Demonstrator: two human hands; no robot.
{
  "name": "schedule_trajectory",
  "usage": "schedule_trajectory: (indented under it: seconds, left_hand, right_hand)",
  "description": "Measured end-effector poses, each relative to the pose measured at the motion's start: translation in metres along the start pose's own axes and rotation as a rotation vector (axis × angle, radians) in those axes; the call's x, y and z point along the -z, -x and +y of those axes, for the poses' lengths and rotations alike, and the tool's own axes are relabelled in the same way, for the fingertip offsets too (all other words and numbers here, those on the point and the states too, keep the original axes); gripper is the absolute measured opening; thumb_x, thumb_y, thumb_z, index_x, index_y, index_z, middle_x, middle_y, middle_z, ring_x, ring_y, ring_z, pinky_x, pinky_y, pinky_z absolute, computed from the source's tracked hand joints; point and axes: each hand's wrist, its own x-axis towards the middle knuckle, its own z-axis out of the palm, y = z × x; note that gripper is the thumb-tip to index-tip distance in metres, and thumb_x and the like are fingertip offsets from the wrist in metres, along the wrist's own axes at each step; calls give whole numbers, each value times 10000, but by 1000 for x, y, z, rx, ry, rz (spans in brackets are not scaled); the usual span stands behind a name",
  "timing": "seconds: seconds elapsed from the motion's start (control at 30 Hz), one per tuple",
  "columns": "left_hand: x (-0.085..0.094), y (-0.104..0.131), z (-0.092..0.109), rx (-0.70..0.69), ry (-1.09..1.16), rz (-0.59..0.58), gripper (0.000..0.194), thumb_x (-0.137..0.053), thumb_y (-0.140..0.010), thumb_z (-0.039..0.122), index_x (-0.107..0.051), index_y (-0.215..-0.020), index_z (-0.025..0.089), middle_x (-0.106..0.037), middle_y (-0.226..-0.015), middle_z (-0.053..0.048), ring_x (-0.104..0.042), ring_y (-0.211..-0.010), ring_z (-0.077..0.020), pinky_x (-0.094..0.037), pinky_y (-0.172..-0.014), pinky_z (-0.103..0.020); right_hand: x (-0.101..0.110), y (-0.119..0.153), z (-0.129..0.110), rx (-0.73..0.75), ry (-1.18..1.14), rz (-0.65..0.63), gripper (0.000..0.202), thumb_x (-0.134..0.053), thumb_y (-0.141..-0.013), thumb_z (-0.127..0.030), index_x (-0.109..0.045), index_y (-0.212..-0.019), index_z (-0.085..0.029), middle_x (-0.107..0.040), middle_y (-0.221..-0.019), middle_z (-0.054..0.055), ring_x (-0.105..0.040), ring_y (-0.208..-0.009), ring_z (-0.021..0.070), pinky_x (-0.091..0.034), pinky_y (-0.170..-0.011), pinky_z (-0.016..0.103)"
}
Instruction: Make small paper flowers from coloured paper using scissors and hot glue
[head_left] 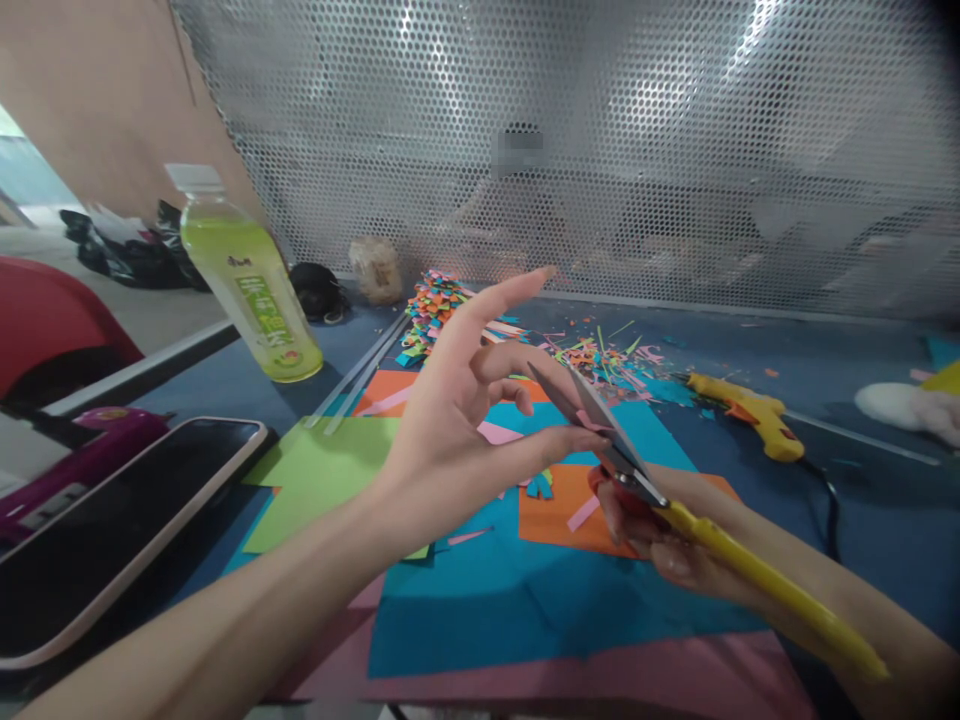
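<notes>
My right hand [664, 535] grips a pair of scissors [720, 545] with yellow handles, whose parted blades point up and to the left. Between the blades shows a small pink paper piece [594, 421]. Thumb and a bent finger of my left hand [472, 400] pinch at this piece, while the index finger stretches upward. The blades partly hide the fingertips. Beneath both hands lie blue paper sheets [465, 610], an orange sheet [551, 515] and green sheets [330, 490]. A little fringed paper bit [538, 486] rests on the orange sheet.
Behind my left hand stands a heap of coloured paper bits [431, 305], with loose scraps [607, 355] to its right. A yellow glue gun [750, 410] lies at right. At left are a green drink bottle [251, 280], a phone [127, 540] and clear sticks [360, 370]. Perforated metal [600, 230] closes the back.
</notes>
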Motion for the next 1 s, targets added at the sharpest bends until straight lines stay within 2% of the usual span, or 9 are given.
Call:
schedule_trajectory:
  seconds: [0.23,0.43,0.63,0.7,0.87,1.0]
  left_hand:
    - [0,-1,2,12,6,-15,648,-691,-641,156,-392,-1197,302,-621,-731,25,-618,-794,-194,-494,-734,-379]
    - [0,-1,2,23,20,-18,672,-698,-626,123,-390,-1199,292,-625,-725,27,-612,-778,-183,-484,-730,-364]
    - [-1,-1,2,11,9,-3,646,-698,-631,144,-407,-1188,292,-624,-721,26,-613,-777,-185,-482,-731,-369]
    - [-1,-1,2,7,-1,3,631,-696,-640,169,-405,-1187,293,-622,-720,26,-615,-774,-185,-485,-729,-371]
    - [-1,-1,2,17,-1,15,660,-708,-626,164,-391,-1193,280,-611,-720,30,-610,-777,-176,-481,-747,-369]
    - [0,-1,1,18,0,10,662,-712,-616,152,-401,-1184,290,-611,-716,32,-609,-775,-179,-476,-750,-377]
  right_hand:
    - [-2,8,-10,64,213,-15,227,-589,-724,-396,-545,-776,-179,-443,-722,-7,-386,-582,71,-397,-539,194]
    - [-5,9,-14,-5,124,7,228,-622,-701,-384,-545,-748,-174,-451,-701,-15,-397,-558,58,-407,-515,173]
    - [9,-3,1,-197,-101,-55,191,-659,-676,-317,-539,-704,-170,-458,-646,-26,-410,-535,55,-412,-492,157]
    - [13,-6,4,-221,-129,-48,188,-656,-676,-317,-540,-696,-170,-470,-639,-24,-416,-530,57,-414,-488,160]
    - [14,-7,5,-218,-100,-9,205,-669,-655,-327,-543,-681,-168,-485,-611,-17,-430,-520,67,-419,-474,172]
    - [13,-6,6,-147,-6,29,200,-674,-650,-320,-553,-696,-169,-497,-627,-9,-437,-524,70,-418,-456,165]
